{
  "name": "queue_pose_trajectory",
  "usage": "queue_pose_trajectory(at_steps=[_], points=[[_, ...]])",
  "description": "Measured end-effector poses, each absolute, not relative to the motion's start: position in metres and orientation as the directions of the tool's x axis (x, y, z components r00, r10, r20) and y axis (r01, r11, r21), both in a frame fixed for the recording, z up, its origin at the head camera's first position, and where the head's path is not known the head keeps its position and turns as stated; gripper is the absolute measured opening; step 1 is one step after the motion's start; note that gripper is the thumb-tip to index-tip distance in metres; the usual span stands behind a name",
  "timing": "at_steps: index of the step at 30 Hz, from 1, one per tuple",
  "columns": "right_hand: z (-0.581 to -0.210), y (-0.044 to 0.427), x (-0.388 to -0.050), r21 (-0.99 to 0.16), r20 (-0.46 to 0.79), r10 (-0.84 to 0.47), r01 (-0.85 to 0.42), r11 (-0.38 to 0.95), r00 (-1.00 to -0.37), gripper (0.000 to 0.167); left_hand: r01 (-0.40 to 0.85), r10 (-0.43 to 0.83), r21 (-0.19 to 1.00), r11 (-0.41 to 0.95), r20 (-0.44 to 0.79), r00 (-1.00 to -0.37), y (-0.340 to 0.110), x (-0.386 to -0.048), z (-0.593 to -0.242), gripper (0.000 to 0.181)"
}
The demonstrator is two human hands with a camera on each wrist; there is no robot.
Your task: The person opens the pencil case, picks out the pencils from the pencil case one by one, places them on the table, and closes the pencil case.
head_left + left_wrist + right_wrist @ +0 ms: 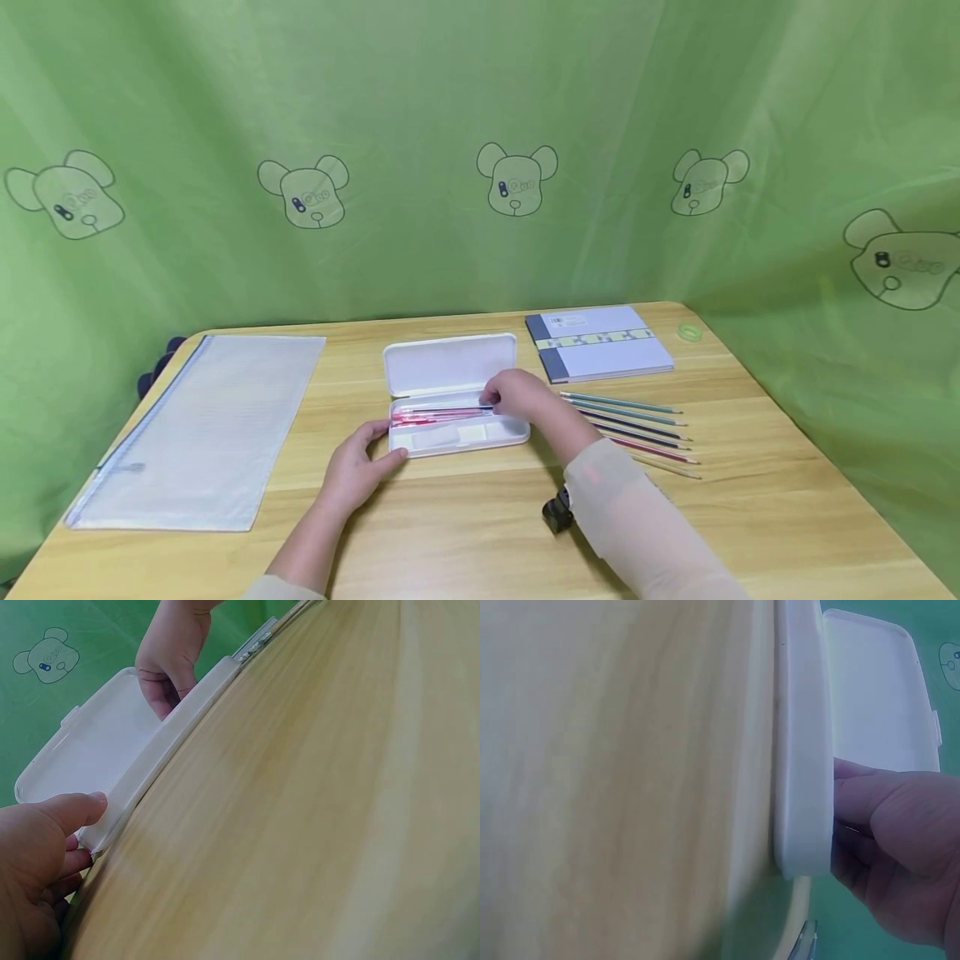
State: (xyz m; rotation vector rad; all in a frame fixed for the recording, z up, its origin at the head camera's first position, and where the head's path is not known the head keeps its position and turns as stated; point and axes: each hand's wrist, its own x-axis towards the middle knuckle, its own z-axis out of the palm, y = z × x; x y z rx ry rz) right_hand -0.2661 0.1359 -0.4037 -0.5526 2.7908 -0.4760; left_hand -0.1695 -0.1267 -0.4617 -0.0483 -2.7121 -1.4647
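An open white pencil case (459,442) lies on the table, its lid (450,367) tilted back. My left hand (354,471) grips the case's left end, thumb at the front edge; the left wrist view shows this hand (37,862) too. My right hand (519,394) reaches into the right part of the case, fingers curled at the end of a dark pen (453,410). In the right wrist view the case wall partly hides this hand's (904,840) fingertips. Reddish pens (431,418) lie in the back compartment. A white block like an eraser (437,437) sits in front.
Several pencils (637,422) lie fanned out right of the case. Behind them is a notebook (603,350) with a patterned band, near a green tape ring (689,332). A translucent zip pouch (210,433) lies at the left. A green curtain (420,267) surrounds the table.
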Motion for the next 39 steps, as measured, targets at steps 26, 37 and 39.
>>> queue_pose_trajectory(at_steps=[26,37,39], points=[[-0.403,0.160,-0.258,-0.644,-0.071,-0.460,-0.311,0.699,-0.885,0.024,0.060,0.004,0.827,0.559,0.069,-0.998,-0.126,-0.168,-0.460,0.055],[-0.392,0.194,-0.240,-0.702,-0.054,-0.455,-0.290,0.651,-0.889,0.024,0.067,0.004,0.824,0.562,0.078,-0.997,-0.126,-0.166,-0.458,0.054],[-0.393,0.203,-0.237,-0.702,-0.040,-0.451,-0.296,0.648,-0.892,0.024,0.066,0.004,0.826,0.560,0.076,-0.997,-0.126,-0.166,-0.458,0.055]])
